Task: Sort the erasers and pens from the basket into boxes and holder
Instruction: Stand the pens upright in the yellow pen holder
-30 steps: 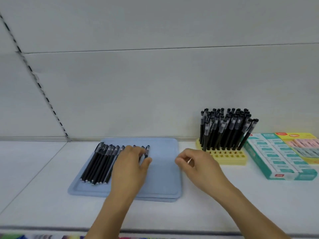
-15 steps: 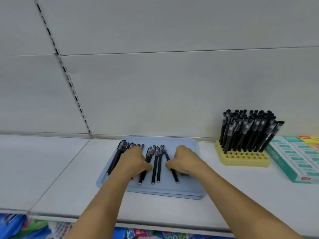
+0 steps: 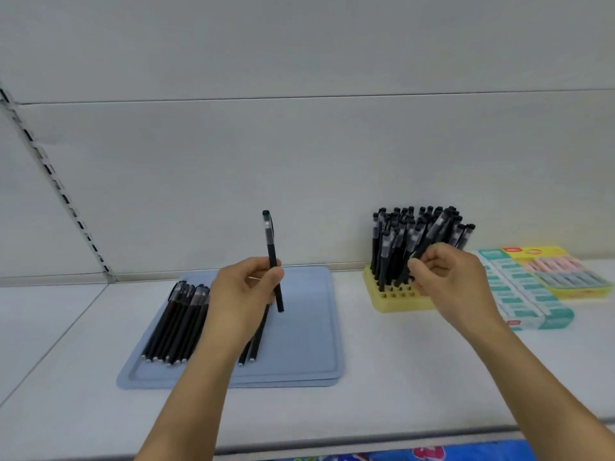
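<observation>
My left hand [image 3: 244,291] holds one black pen [image 3: 270,241] upright above the blue tray [image 3: 309,331]. Several more black pens [image 3: 176,322] lie side by side on the tray's left part, and two others are partly hidden under my left wrist. My right hand [image 3: 451,282] pinches another black pen [image 3: 431,236], tilted, over the yellow pen holder [image 3: 396,299], which is packed with several upright black pens. To the right sit a teal eraser box [image 3: 519,294] and a yellow eraser box [image 3: 565,274].
Everything stands on a white shelf [image 3: 399,377] backed by a white wall panel. A slotted metal upright [image 3: 60,191] runs down the wall at the left. Colourful goods [image 3: 416,455] show below the shelf's front edge.
Both hands have lifted off the tray, each with a pen. The left raised its pen upright; the right carried its pen rightward to the yellow holder.
</observation>
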